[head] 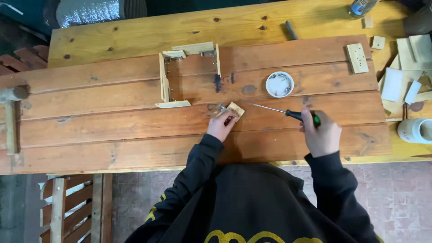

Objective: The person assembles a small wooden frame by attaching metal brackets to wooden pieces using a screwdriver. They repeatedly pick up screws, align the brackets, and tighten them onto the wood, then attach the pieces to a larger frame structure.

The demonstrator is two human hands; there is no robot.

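Wooden plank counter bare near its front edge, left hand pinching small pale wood block just below open wooden frame, right hand gripping green-black screwdriver right of block.

Screwdrivers: one is lying under the right hand
Round white tins: one is sitting open
Mallets: one is resting
White mugs: one is standing

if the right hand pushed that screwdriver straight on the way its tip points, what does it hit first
Probably the small wood block with a metal fitting that the left hand pins down: the screwdriver in the right hand points left toward it. Height is unclear.
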